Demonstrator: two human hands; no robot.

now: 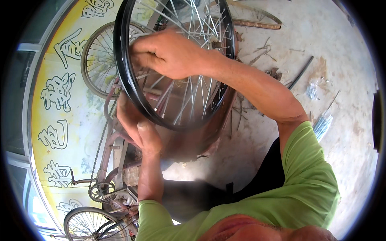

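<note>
A bicycle wheel with a glossy black rim, silver spokes and a hub stands tilted before me. My left hand grips the rim's lower left side from outside; its thumb shows, while the other fingertips are partly hidden by the rim. Reaching across the spokes, my right hand is closed at the rim's inner left side. Whatever its fingertips pinch there is hidden. Beneath the wheel is a reddish-brown surface, blurred in part.
At left stands a bicycle with a chainring, beside a yellow-white lettered panel. Another wheel is at lower left. On the floor at right lie a dark rod, a small plastic bag and a bundle of thin rods.
</note>
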